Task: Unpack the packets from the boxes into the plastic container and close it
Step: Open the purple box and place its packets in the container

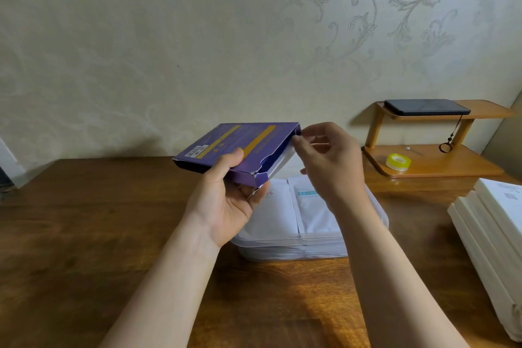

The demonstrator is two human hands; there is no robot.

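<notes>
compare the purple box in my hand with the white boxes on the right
Colour: the purple box has yellow bands; the white boxes are white. Pose: the purple box is held tilted in the air by the left hand; the white boxes lie stacked on the table. State: the purple box is open at one end, where the right hand pinches a white packet; the white boxes show no opening. Both are flat.

Brown wooden table stands against a wall with scroll-pattern wallpaper. A two-tier wooden shelf sits at back right. A black phone lies flat on the top tier, its cord ring hanging down. A yellow tape roll lies on the lower tier.
</notes>
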